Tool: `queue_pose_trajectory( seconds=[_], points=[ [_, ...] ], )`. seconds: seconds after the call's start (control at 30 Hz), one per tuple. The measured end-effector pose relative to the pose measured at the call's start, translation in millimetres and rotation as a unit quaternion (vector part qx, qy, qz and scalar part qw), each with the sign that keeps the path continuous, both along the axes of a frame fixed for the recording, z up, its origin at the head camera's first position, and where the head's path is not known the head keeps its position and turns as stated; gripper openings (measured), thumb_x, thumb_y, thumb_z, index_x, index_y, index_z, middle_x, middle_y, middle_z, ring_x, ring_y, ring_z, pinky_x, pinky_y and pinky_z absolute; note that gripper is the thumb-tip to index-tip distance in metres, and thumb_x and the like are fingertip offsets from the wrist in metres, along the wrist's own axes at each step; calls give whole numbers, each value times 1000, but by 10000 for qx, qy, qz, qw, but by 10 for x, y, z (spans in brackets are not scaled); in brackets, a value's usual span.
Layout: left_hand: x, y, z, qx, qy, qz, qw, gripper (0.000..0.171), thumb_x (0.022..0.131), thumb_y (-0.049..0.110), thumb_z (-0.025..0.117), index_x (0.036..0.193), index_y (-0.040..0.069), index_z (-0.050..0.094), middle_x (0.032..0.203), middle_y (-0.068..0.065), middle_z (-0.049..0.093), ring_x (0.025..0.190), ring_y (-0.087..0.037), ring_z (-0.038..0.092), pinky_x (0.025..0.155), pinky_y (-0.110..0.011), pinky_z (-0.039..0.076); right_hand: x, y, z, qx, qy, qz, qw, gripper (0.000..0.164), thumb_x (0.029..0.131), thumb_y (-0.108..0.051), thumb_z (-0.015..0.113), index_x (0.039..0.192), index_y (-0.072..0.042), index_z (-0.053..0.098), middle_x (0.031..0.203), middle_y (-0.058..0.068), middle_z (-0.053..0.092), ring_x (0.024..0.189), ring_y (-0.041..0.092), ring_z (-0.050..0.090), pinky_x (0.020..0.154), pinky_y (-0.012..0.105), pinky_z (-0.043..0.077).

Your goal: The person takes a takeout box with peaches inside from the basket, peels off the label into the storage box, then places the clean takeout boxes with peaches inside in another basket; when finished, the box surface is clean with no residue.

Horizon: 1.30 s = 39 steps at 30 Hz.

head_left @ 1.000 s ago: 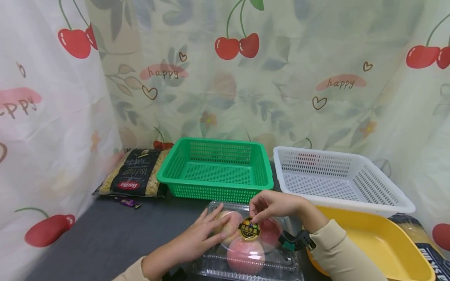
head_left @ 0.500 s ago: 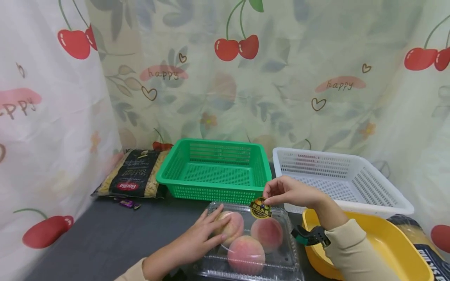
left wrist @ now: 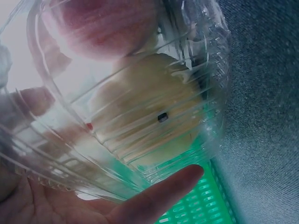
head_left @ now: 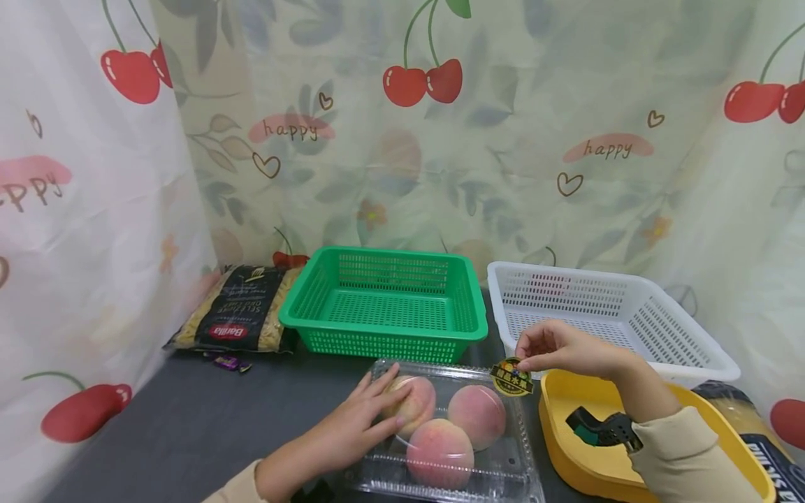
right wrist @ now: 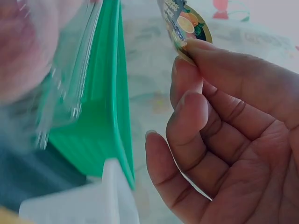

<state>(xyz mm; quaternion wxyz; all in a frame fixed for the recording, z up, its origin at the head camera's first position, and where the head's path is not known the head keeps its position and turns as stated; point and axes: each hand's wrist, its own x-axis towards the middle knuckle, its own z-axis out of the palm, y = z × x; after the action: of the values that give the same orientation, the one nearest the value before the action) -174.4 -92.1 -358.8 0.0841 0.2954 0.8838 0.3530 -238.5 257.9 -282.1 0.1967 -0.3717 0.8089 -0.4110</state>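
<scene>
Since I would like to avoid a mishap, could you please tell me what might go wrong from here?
The round label, pinched near its edge by the right hand, might slip or, if sticky, cling to the fingers.
The left hand rests on the clear box over a peach; pressing harder could perhaps dent the plastic.

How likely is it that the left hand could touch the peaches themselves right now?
Probably not: the left hand rests on the clear container, whose plastic appears to lie between that hand and the peaches.
</scene>
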Motion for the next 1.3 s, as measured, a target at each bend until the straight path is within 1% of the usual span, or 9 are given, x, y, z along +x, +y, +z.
queue_pose_trajectory(
  seconds=[0.1, 0.17, 0.37, 0.63, 0.7, 0.83, 0.97, 1.13, 1.3],
  points=[
    [2, 1, 3, -15, 25, 2, 10000, 54, 97, 44, 41, 144, 18, 36, 157, -9, 11, 139, -50, 2, 98, -75, 18, 30, 118, -7, 69, 39, -191, 9998, 12, 91, -9, 58, 91, 3, 59, 78, 4, 61, 66, 8, 53, 63, 24, 48],
    [3, 2, 2, -19, 49, 9, 10000, 54, 97, 44, 42, 144, 18, 37, 157, -10, 11, 139, -50, 2, 98, -75, 18, 50, 192, -14, 88, 66, -338, 9994, 13, 91, -10, 58, 91, 3, 59, 78, 4, 62, 66, 7, 53, 62, 23, 47],
    [-3, 3, -8, -20, 75, 10, 10000, 54, 97, 44, 42, 144, 18, 37, 157, -10, 12, 139, -50, 2, 98, -75, 18, 94, 401, -48, 141, 120, -705, 9973, 14, 92, -11, 57, 92, 4, 60, 79, -4, 63, 71, 10, 57, 69, 23, 50],
    [0, 4, -11, -18, 66, 27, 10000, 54, 97, 44, 42, 145, 19, 36, 157, -10, 12, 139, -50, 2, 97, -76, 18, 154, 659, -98, 395, -4, -1177, 9923, 19, 94, -14, 55, 96, 4, 60, 83, -1, 65, 75, 11, 59, 74, 22, 50],
    [1, 4, -8, -24, 66, 45, 10000, 54, 97, 44, 42, 145, 19, 36, 157, -9, 12, 139, -50, 2, 97, -76, 18, 166, 716, -119, 429, 19, -1197, 9919, 19, 94, -14, 55, 96, 3, 61, 84, 0, 66, 75, 10, 59, 73, 21, 50],
    [2, 3, -7, -61, 66, 86, 9999, 54, 97, 44, 42, 145, 21, 36, 158, -8, 11, 139, -50, 3, 95, -77, 19, 170, 828, -195, 399, -14, -1085, 9933, 18, 94, -12, 53, 96, 3, 62, 84, 0, 67, 76, 13, 60, 73, 21, 50],
    [-2, 7, -16, -67, 71, 93, 9999, 53, 97, 44, 42, 145, 20, 36, 158, -8, 12, 139, -50, 3, 95, -77, 19, 176, 937, -278, 430, -198, -1057, 9933, 18, 95, -11, 52, 98, 4, 63, 85, -2, 67, 77, 12, 60, 73, 21, 49],
    [-5, 10, -23, -59, 96, 98, 9999, 53, 97, 44, 43, 144, 20, 37, 157, -8, 12, 139, -51, 4, 96, -77, 19, 183, 1042, -363, 505, -412, -994, 9929, 21, 95, -12, 50, 101, 4, 63, 85, -5, 67, 75, 7, 58, 66, 23, 48],
    [-8, 7, -16, -66, 23, 105, 9999, 53, 97, 44, 42, 144, 21, 37, 157, -8, 12, 139, -51, 4, 96, -77, 19, 174, 1100, -438, 394, -758, -830, 9929, 23, 96, -10, 49, 103, 8, 61, 83, -4, 65, 71, 8, 59, 63, 26, 51]
  ],
)
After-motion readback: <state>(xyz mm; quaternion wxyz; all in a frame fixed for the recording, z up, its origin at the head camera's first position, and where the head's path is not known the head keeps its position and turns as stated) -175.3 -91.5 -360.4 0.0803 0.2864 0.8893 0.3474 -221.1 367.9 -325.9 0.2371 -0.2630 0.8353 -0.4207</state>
